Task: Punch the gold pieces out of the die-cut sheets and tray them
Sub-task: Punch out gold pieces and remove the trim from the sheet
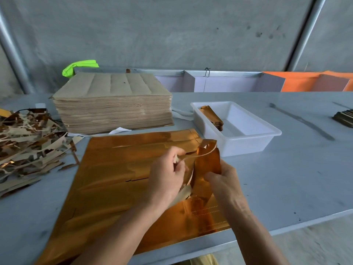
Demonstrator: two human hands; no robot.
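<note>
Right hand (223,180) fingers clamp gold piece (209,159) – long axis upright; left hand (168,175) pinches scrap strip; tray (267,139) beyond-right, nearer right hand.

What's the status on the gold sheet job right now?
Left hand pinching scrap strip; right hand gripping gold piece. White tray holds a few pieces. Nothing blocking the tray.

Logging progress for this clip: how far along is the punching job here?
Done: a short row of gold pieces in the white tray, scrap pile at left. In hand: both the left hand and right hand grip a piece above the gold sheet. Left: the tall sheet stack.
</note>
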